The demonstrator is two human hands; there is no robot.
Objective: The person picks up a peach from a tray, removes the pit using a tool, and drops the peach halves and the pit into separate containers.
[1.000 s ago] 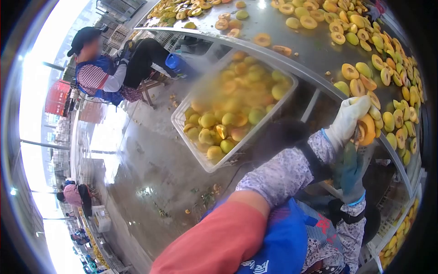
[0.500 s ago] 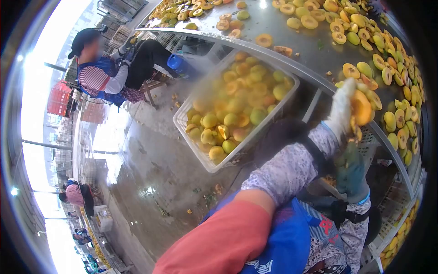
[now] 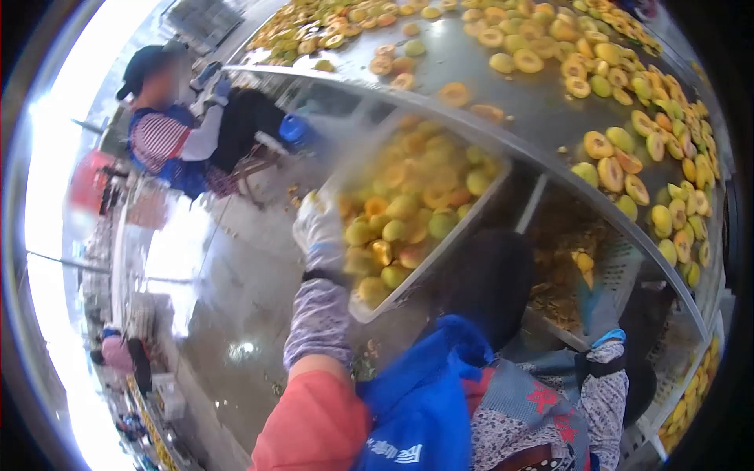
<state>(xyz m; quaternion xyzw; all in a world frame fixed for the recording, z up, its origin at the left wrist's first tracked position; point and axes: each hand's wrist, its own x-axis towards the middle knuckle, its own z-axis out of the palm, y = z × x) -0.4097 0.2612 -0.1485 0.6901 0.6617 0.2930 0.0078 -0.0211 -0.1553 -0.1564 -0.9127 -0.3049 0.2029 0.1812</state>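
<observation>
My left hand (image 3: 318,224), in a white glove, is at the left rim of a white plastic crate (image 3: 471,210) full of whole yellow-green fruit (image 3: 402,206). Its fingers look curled, and a bit of yellow shows at its top. Whether it grips the rim or a fruit is hidden. On the right, my right hand (image 3: 603,314) wears a blurred teal glove, low beneath the table edge. An orange-yellow piece (image 3: 583,263) shows at its fingertips; what exactly it holds is not clear.
Halved fruit (image 3: 613,153) with brown centres lie over the metal table (image 3: 542,98). Below its edge is a crate with brown scraps (image 3: 554,286). A co-worker (image 3: 169,129) sits at upper left near a blue container (image 3: 293,128). The concrete floor (image 3: 228,290) looks wet.
My left hand has swung from the table edge on the right, where it held fruit halves, to the crate's left side. My right hand stays low, and the view has shifted slightly.
</observation>
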